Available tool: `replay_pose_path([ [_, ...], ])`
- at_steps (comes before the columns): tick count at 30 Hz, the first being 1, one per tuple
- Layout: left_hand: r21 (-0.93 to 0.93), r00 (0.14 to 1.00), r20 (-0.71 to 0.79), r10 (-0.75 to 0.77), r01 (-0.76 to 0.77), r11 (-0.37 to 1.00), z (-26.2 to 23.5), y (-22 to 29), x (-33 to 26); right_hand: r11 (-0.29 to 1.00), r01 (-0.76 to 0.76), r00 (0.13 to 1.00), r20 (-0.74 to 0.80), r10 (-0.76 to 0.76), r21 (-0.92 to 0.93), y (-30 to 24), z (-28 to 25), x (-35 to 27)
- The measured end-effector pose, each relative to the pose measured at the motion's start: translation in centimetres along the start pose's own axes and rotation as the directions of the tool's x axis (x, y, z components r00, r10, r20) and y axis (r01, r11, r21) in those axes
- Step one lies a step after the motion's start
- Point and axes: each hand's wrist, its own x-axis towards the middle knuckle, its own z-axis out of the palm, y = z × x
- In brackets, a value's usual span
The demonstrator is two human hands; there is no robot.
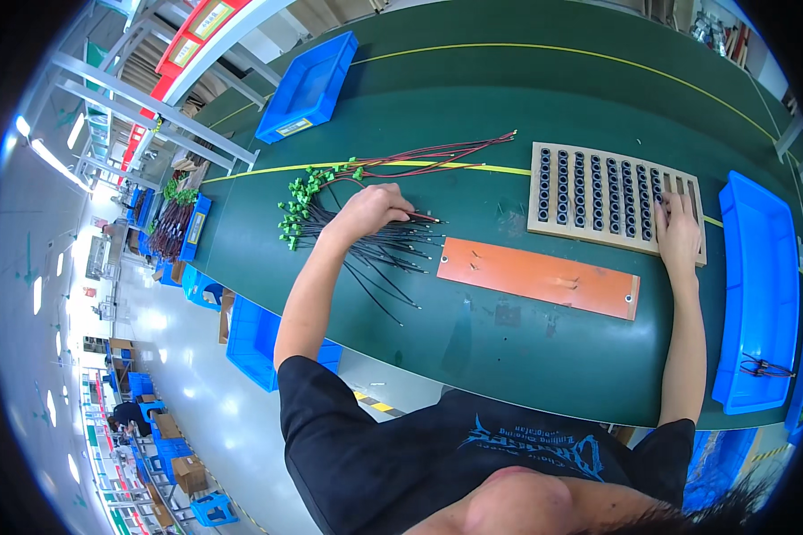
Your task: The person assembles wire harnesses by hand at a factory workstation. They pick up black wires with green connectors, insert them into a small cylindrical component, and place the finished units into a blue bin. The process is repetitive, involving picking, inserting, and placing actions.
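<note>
Left grip [375,211]: pinched on a red wire [429,218], its tip poking out past my fingertips toward the right.
Right grip [680,230]: fingers bent down over the right part of the rack; can't tell whether I've got a part in them or am just touching.
Rack [536,201]: pale, wood-coloured, flat on the worktop [509,374], far side from me, right of centre. Carries columns of black round parts [596,192] with open centres.
Wire bundle [379,251]: mostly black leads, fanned out beneath and beside my left hand, free ends pointing right.
Green connectors [303,198]: clustered at the bundle's left end.
Other red leads [419,162]: beyond my left hand, running up and right.
Orange board [535,276]: flat, between bundle and rack, nearer me than the rack.
Right blue bin [758,294]: just beside the rack, a few dark wire pieces [765,367] at its near end.
Far blue bin [308,85]: far left on the worktop, beyond the connectors.
</note>
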Motion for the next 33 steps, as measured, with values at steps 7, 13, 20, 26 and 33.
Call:
replay_pose_path([
  [7, -0.331, 0.823, -0.526, -0.213, 0.032, 0.943, -3.8, -1.2, -1.7, 0.887, -0.238, 0.964, -0.018, 0.266, 0.396, 3.1, 0.7, 0.3],
  [13, -0.546, 0.564, -0.714, -0.415, -0.079, 0.834, -10.9, -5.8, -5.0, 0.812, -0.307, 0.943, 0.042, 0.33, 0.497, 2.6, 0.9, 0.4],
  [20, -0.394, 0.434, -0.857, -0.279, -0.201, 0.897, -14.8, -1.7, -3.2, 0.756, -0.193, 0.96, -0.037, 0.276, 0.625, 1.9, 1.7, 0.1],
  [26, -0.345, 0.913, -0.407, -0.029, -0.124, 0.93, -4.1, 13.8, 2.4, 0.643, -0.181, 0.954, -0.026, 0.3, 0.744, -1.4, 0.0, -0.2],
  [33, -0.473, 0.963, -0.188, 0.194, -0.262, 0.841, 3.0, 22.2, 5.9, 0.086, -0.131, 0.984, 0.14, -0.11, 0.988, -15.6, -4.9, -2.5],
])
